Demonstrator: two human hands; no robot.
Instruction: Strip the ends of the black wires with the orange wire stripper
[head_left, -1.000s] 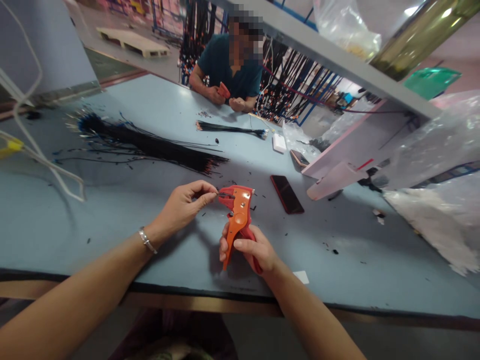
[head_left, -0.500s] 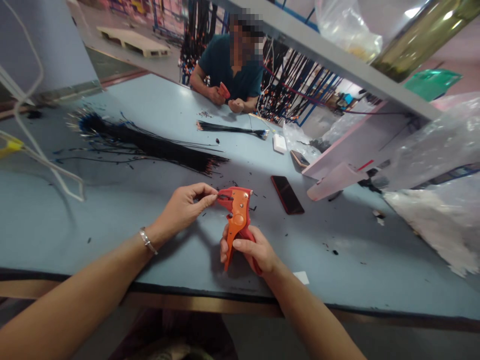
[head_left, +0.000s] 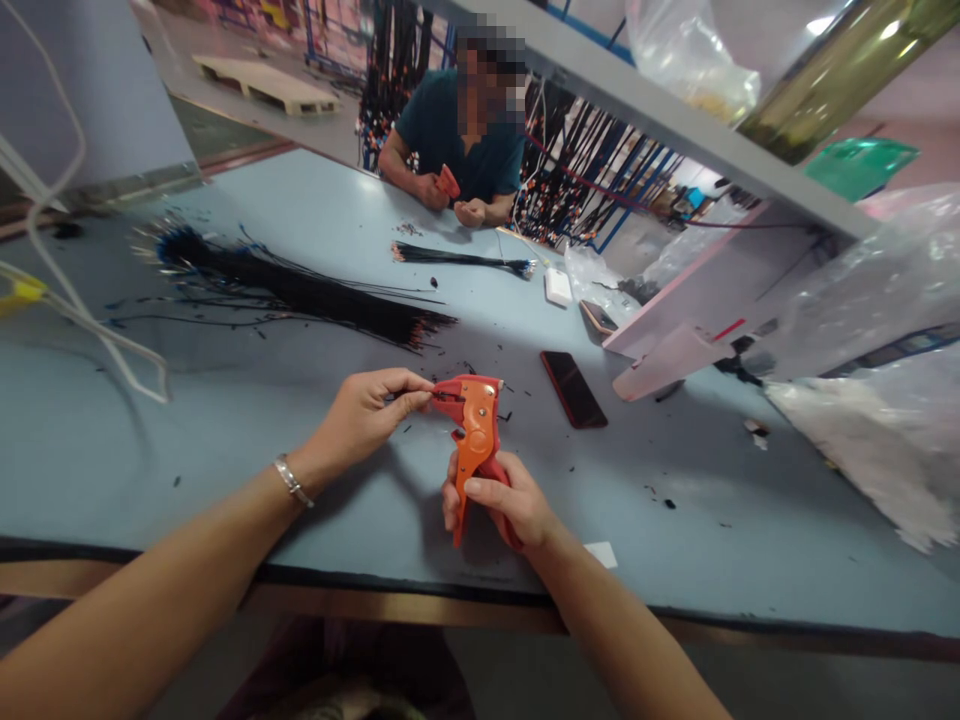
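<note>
My right hand [head_left: 506, 500] is wrapped round the handles of a red and orange wire stripper [head_left: 478, 412], held above the table with its jaws pointing left. At the mouth of those jaws my left hand [head_left: 379, 405] pinches a thin black wire [head_left: 436, 393] between thumb and fingertips. Only a short dark piece of it shows; the rest is hidden by the fingers and the jaws. Beyond my left hand lies a thick bundle of black wires [head_left: 300, 285], with blue and pale ends at the left and copper-coloured ends at the right.
Across the table [head_left: 225, 450] a person [head_left: 427, 130] holds a red tool. Near them lie a smaller wire bundle [head_left: 461, 257] and a white box [head_left: 557, 287]. To my right are a phone [head_left: 574, 390], a shelf post and plastic bags [head_left: 862, 290]. Black scraps are scattered about.
The stripper's orange handle has come slightly closer to the red one under my right hand. My left hand stays at the jaws, almost unmoved.
</note>
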